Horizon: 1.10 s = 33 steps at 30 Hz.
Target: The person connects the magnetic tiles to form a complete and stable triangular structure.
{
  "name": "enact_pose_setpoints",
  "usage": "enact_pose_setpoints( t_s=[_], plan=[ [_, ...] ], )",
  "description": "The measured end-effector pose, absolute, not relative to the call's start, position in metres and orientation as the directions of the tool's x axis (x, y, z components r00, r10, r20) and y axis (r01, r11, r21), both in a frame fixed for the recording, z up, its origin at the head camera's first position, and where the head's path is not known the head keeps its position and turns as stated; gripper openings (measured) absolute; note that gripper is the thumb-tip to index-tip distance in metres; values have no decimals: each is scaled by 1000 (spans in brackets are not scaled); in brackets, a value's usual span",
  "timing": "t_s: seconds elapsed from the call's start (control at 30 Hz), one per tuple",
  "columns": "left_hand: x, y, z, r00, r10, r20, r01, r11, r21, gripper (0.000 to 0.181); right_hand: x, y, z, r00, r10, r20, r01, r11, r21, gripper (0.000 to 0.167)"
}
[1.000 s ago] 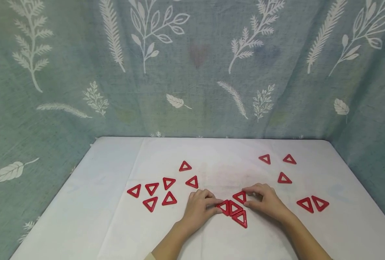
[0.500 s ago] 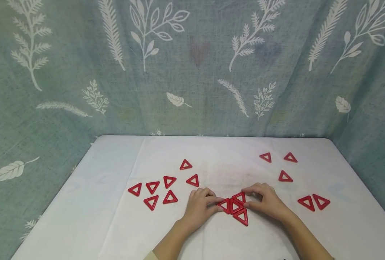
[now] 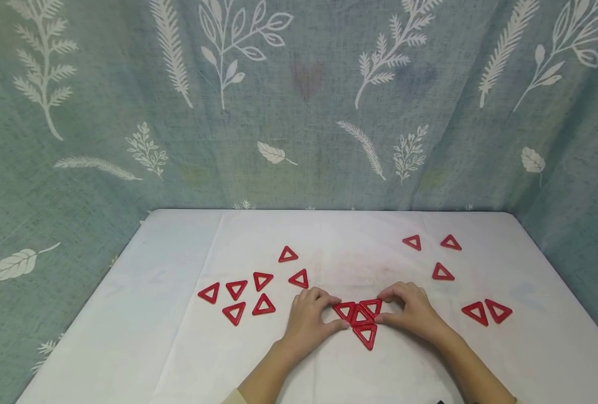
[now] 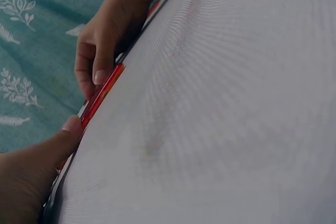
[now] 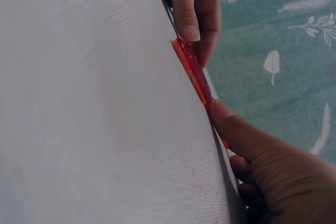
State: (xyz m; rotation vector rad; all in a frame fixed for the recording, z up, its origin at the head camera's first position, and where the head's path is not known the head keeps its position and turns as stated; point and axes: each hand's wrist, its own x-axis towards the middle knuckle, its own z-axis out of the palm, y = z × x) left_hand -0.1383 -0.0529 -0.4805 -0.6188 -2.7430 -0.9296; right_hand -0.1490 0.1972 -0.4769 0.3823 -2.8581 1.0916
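Note:
Red triangular tiles with open centres lie joined edge to edge in a cluster in the head view. My left hand (image 3: 309, 320) pinches the left triangular tile (image 3: 344, 304) of the cluster between thumb and fingers. The right triangular tile (image 3: 370, 301) is held at its outer edge by my right hand (image 3: 410, 308). Between them sits a middle triangular tile (image 3: 361, 324), and a lower triangular tile (image 3: 373, 339) points toward me below it. Both wrist views show the cluster edge-on, as a thin red strip (image 4: 105, 90) with a thumb at its near end.
Several loose red triangles (image 3: 264, 312) lie left of the hands. Two red triangles (image 3: 484, 315) lie close together at the right, and three more (image 3: 442, 278) lie farther back. A patterned green curtain (image 3: 299, 168) hangs behind the white tabletop (image 3: 101, 336).
My right hand has brought its triangular tile against the cluster. The cluster has since turned clockwise, its lower tile swinging left, and my left fingers now span the left tile more widely.

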Motion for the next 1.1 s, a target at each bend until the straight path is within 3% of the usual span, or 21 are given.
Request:
enact_pose_setpoints(
  t_s=[0.2,0.87,1.1],
  plan=[
    [-137,-51,-480,-911,301,281,406,767,497,54,-149,196,-477,-967,-201,157,-255,727,-638,40],
    [-140,-51,-483,-925,249,287,371,756,540,49,-145,189,-470,-977,-171,124,-211,737,-642,42],
    [-139,-51,-481,-912,264,314,401,736,546,51,-142,188,-472,-962,-206,182,-274,725,-631,42]
  ],
)
